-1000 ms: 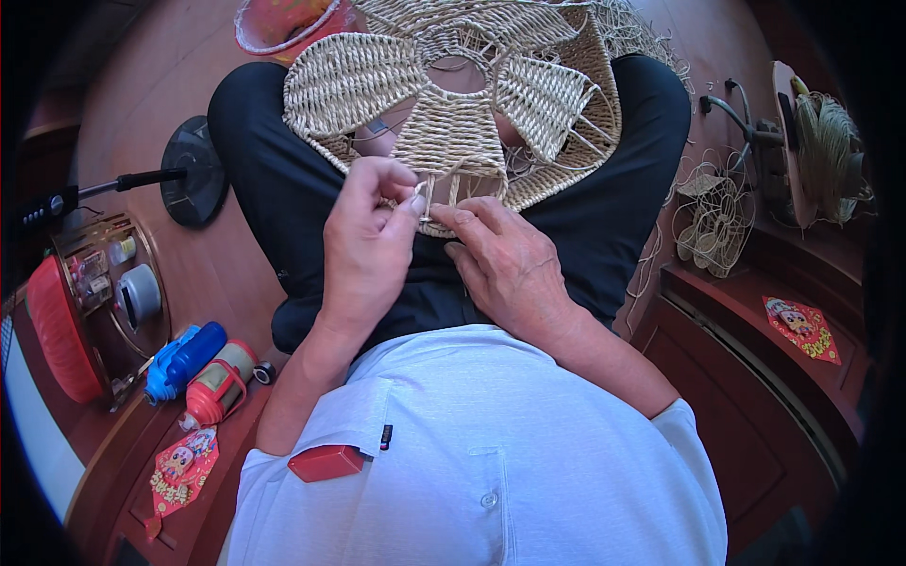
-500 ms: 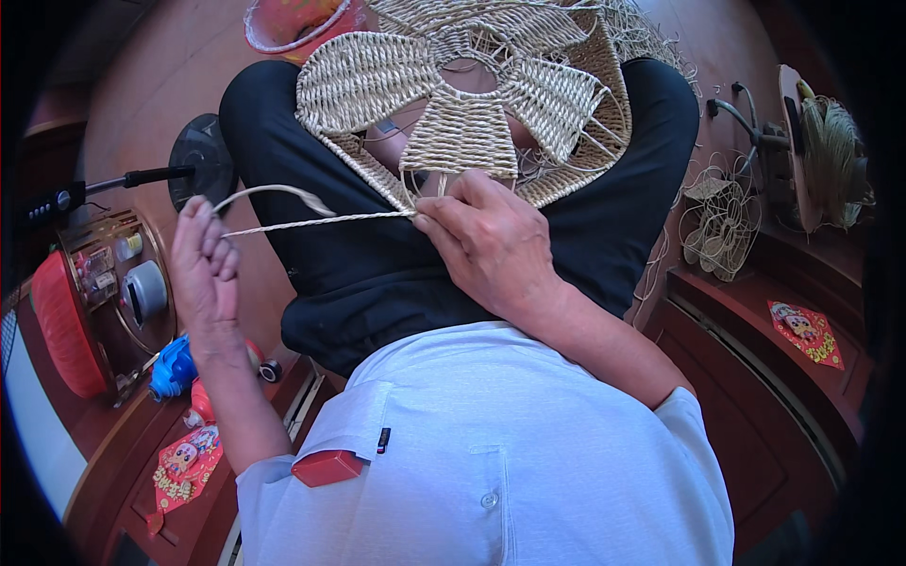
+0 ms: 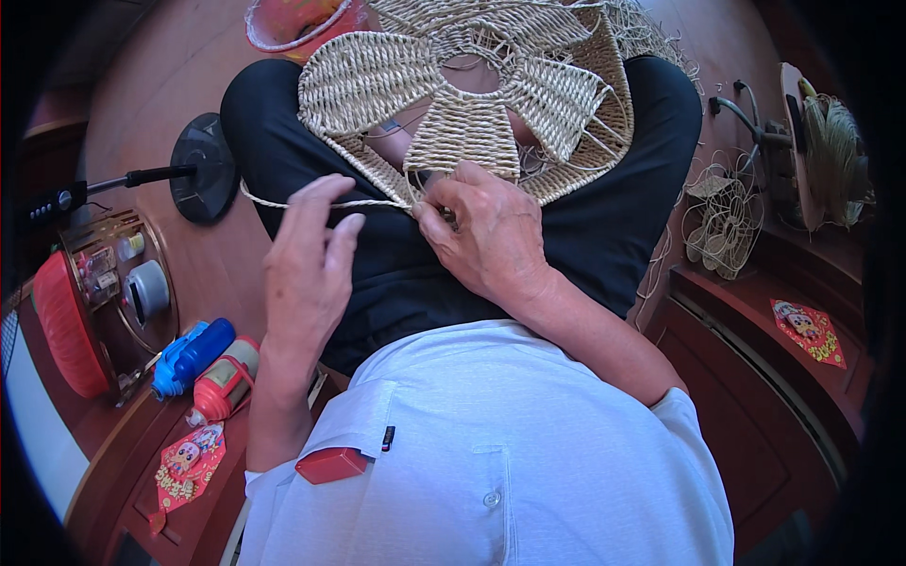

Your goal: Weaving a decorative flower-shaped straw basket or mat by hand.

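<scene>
A woven basket piece [image 3: 462, 137] of pale twisted straw cord, shaped like a flower with petals round a central ring, rests between my knees. My right hand [image 3: 491, 222] is closed at the lower edge of the nearest petal, pinching the straw cord [image 3: 373, 203] there; its fingertips are partly hidden. From that pinch the cord's tail runs left past my left hand [image 3: 311, 255] and curls at its free end. My left hand is raised over my left thigh, fingers stretched and thumb apart. Bare frame wires show at the petal's lower corner.
A red bucket [image 3: 297, 28] stands at the far left, and loose straw [image 3: 651, 42] lies at the far right. To the left are a black round stand base [image 3: 203, 170], a blue bottle [image 3: 203, 354] and a red bottle [image 3: 226, 377]. A wire frame [image 3: 727, 222] sits right.
My left hand has moved right, toward my right hand, and its fingers have opened from the cord. The cord, stretched taut before, now hangs slack. My right hand has hardly moved.
</scene>
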A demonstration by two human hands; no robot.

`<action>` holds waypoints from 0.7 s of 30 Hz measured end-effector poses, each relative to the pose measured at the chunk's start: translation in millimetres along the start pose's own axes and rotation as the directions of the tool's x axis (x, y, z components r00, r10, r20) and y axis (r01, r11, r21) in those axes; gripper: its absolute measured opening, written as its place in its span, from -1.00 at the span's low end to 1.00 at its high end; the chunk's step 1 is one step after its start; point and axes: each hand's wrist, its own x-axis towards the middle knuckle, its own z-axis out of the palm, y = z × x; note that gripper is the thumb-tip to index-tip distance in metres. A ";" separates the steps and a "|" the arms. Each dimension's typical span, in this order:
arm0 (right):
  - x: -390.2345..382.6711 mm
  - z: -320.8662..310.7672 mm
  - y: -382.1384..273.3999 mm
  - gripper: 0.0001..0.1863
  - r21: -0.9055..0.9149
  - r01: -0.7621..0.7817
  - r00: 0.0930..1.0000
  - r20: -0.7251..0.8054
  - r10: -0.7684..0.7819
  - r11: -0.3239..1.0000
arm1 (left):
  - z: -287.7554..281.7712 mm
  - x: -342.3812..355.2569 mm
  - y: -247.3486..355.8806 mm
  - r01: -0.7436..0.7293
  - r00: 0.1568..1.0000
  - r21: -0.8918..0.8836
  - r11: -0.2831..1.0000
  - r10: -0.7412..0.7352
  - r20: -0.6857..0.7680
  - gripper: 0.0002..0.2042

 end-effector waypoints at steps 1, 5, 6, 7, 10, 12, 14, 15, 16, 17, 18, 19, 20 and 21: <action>-0.6 -0.1 0.5 -0.84 0.006 0.005 1.000 -0.006 -0.005 1.000 | 1.8 2.8 -3.0 -0.027 0.998 0.019 0.999 0.026 0.055 -0.83; -0.1 0.2 0.9 -0.84 0.009 0.006 1.000 -0.006 -0.006 1.000 | -12.1 15.6 -15.6 0.157 0.956 -0.038 0.987 -0.143 0.256 -0.92; 0.2 0.6 0.5 -0.84 0.008 0.003 1.000 -0.008 -0.003 1.000 | -14.1 18.9 -15.9 0.109 0.967 -0.063 0.992 -0.091 0.238 -0.92; 0.6 1.2 -0.2 -0.84 -0.004 -0.013 1.000 0.003 0.013 1.000 | -14.4 23.9 -15.5 0.029 0.985 0.023 0.999 -0.032 0.169 -0.92; -0.2 2.1 -1.5 -0.79 0.013 -0.033 0.999 0.004 0.032 0.999 | 3.1 37.0 -10.7 -0.140 0.990 0.167 0.976 0.133 0.050 -0.90; -0.4 2.6 -1.0 -0.80 0.007 -0.036 0.999 0.008 0.036 0.999 | 21.0 42.7 -8.9 -0.262 0.963 0.175 0.949 0.269 -0.017 -0.91; -0.1 3.1 0.2 -0.80 0.002 -0.040 0.999 0.016 0.040 0.999 | 32.5 37.2 -7.8 -0.191 0.982 0.194 0.962 0.187 0.039 -0.94; 0.2 3.6 0.7 -0.83 0.009 -0.039 0.999 0.015 0.039 0.999 | 36.6 35.3 -8.2 -0.231 0.973 0.150 0.961 0.231 0.014 -0.93; 0.0 3.9 0.6 -0.81 0.017 -0.037 0.999 0.014 0.037 0.999 | 38.5 33.1 -9.0 -0.268 0.963 0.115 0.957 0.270 -0.009 -0.91; -0.3 4.1 0.2 -0.81 0.019 -0.034 0.999 0.018 0.034 0.999 | 38.9 31.3 -9.9 -0.300 0.953 0.183 0.936 0.303 0.016 -0.89; -0.6 4.0 -0.2 -0.78 0.018 -0.039 0.999 0.018 0.038 0.999 | 39.3 30.8 -10.7 -0.296 0.954 0.187 0.937 0.299 0.014 -0.89; -0.7 3.5 -0.2 -0.75 0.016 -0.044 0.999 0.016 0.044 0.999 | 40.0 31.8 -11.4 -0.206 0.974 0.087 0.975 0.196 0.112 -0.89; -0.8 2.8 0.0 -0.75 0.016 -0.043 0.999 0.017 0.043 0.999 | 41.0 32.9 -11.7 -0.103 0.970 -0.006 0.995 0.102 0.220 -0.88; -1.4 1.9 0.5 -0.73 0.004 -0.047 0.998 0.043 0.047 0.999 | 41.3 35.4 -12.6 -0.048 0.962 -0.063 0.997 0.063 0.266 -0.86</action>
